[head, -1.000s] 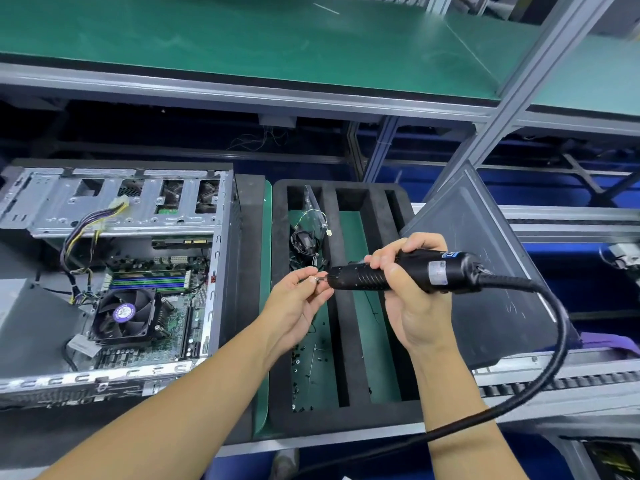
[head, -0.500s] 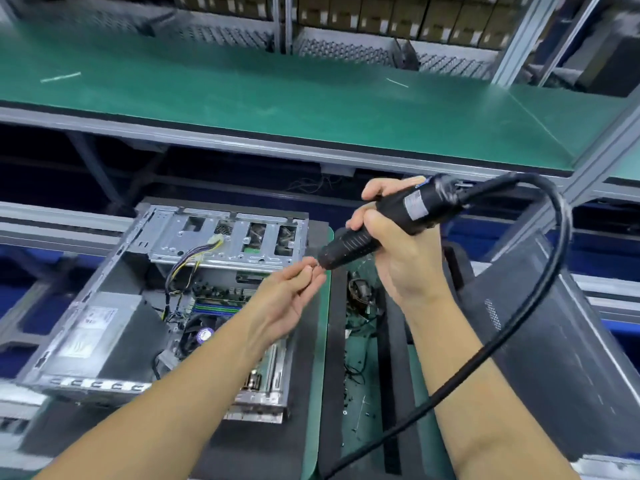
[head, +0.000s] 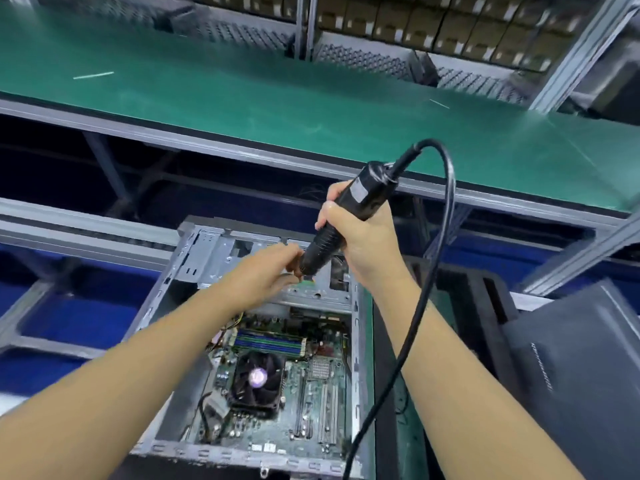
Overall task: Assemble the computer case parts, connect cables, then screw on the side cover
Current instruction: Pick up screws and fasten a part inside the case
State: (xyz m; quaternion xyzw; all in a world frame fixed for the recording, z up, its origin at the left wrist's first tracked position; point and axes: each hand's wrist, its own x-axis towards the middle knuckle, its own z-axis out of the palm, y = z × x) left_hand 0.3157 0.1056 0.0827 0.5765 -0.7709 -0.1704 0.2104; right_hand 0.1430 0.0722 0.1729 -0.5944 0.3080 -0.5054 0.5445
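Observation:
An open grey computer case [head: 360, 344] lies on its side below me, showing the motherboard with a black CPU fan [head: 256, 379]. My right hand [head: 363, 244] grips a black corded electric screwdriver [head: 341, 216], tilted tip-down over the silver drive cage [head: 214, 258] at the case's far end. My left hand [head: 270, 275] is at the screwdriver's tip, fingers pinched together there; what they pinch is hidden and blurred. The dark side cover [head: 581, 372] leans at the right.
A black foam tray [head: 481, 299] with slots sits right of the case. The screwdriver's cable [head: 415, 323] loops over the case's right edge. A green-topped shelf [head: 277, 98] runs above, with metal frame rails behind and left.
Both hands moved left from the foam tray to above the case's drive cage. The screwdriver swung from level to steeply tip-down. The left hand stayed at its tip.

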